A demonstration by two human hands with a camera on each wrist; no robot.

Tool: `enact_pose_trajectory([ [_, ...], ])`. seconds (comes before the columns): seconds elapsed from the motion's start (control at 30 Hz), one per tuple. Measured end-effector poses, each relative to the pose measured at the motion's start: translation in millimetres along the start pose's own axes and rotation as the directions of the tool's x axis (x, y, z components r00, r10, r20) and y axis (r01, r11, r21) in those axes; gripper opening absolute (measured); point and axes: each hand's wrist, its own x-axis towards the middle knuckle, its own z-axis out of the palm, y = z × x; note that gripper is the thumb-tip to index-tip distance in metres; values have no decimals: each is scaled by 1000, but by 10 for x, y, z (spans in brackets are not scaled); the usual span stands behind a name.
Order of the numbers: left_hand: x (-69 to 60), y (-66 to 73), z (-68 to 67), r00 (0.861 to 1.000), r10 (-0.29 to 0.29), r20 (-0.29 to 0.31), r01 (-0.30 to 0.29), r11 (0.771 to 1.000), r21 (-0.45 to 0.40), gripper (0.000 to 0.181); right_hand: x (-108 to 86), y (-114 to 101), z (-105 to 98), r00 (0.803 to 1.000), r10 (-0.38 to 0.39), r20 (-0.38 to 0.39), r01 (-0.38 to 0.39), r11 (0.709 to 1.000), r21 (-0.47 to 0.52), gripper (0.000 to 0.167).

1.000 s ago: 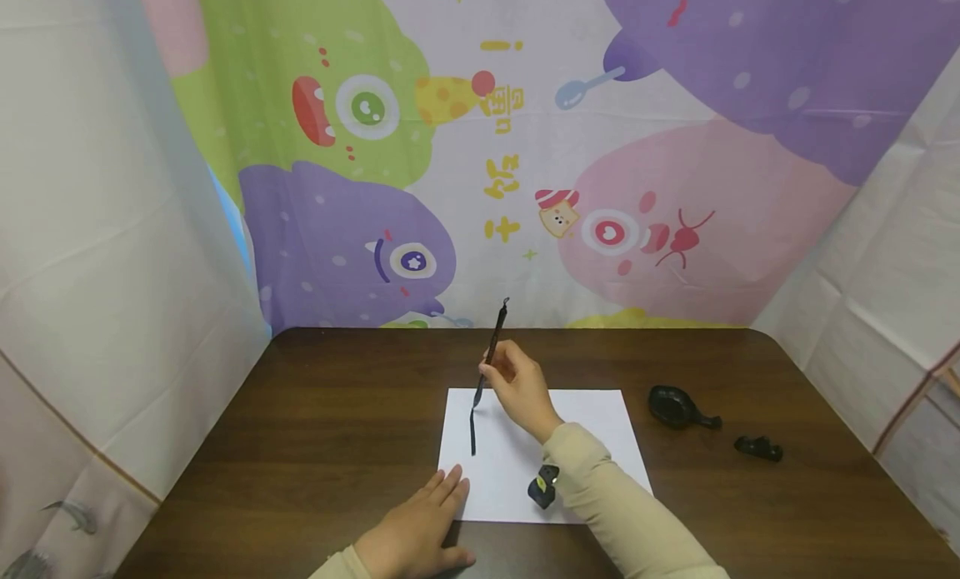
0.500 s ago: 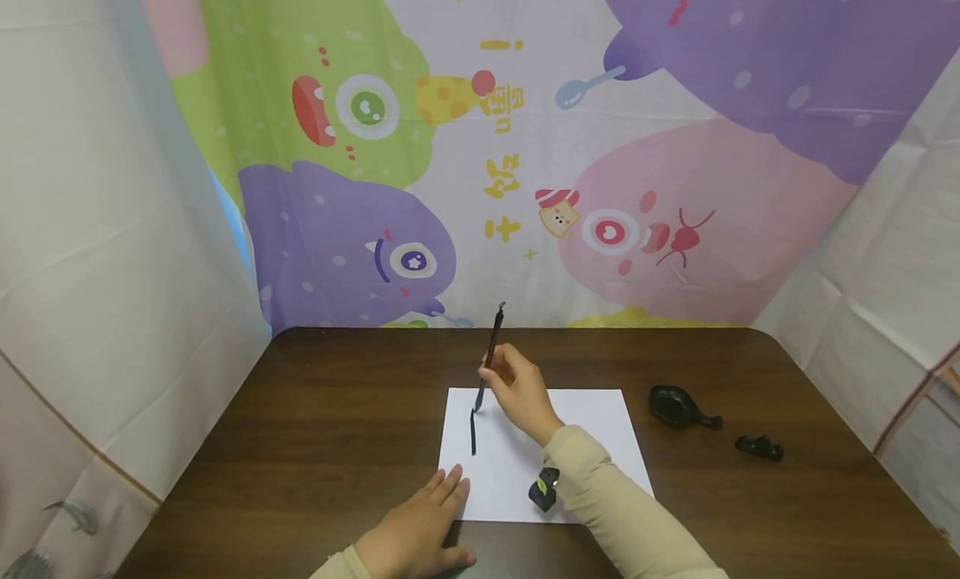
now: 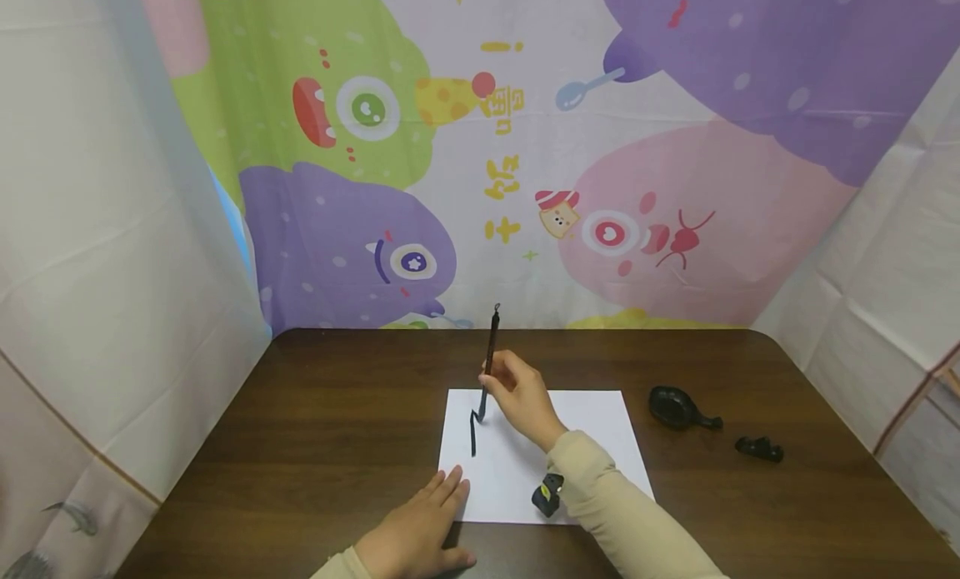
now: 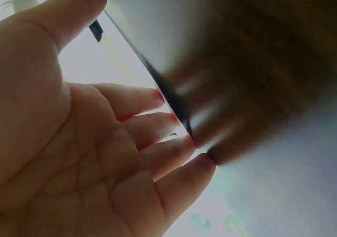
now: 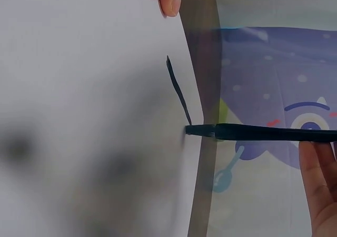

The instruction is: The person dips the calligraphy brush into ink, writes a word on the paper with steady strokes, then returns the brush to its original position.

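Observation:
In the head view, my right hand pinches a dark writing brush partway down its handle. Its bristle tip meets a white sheet of paper near the upper left. A long black ink stroke runs down the sheet, with a short slanted mark joining its top to the tip. My left hand lies with straight fingers on the paper's lower-left edge; the left wrist view shows its palm. In the right wrist view, the brush touches the paper at the stroke's end.
Right of the paper, a black gourd-shaped dish sits on the brown wooden table. Beyond it lies a small black bumpy piece. A black device sits beside the right cuff. A cartoon-print cloth hangs behind the table.
The right hand and brush have shifted slightly down and right, and the brush stands more upright. A short slanted mark now extends from the stroke's top. The left hand stays put.

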Motion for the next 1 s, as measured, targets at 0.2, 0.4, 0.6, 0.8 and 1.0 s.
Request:
enact_pose_trajectory([
  [0.2,7,1,-4,1000,-19,22,19,1000,-9,88,-17,-18,-30,1000,9,10,-9,1000,-13,17],
  [0.4,1,12,-13,1000,-12,12,12,1000,-5,88,-40,-28,-62,999,28,25,-28,1000,-11,17],
  [0.6,0,22,-17,1000,-2,2,2,1000,3,88,-65,-51,-92,999,40,35,-40,999,6,17],
  [0.8,-6,24,-24,1000,-11,11,11,1000,-9,88,-88,-61,-111,999,42,30,-43,999,9,18],
  [1.0,-10,24,-32,1000,-2,3,2,1000,-13,88,-108,-166,-135,997,56,53,-56,998,9,18],
])
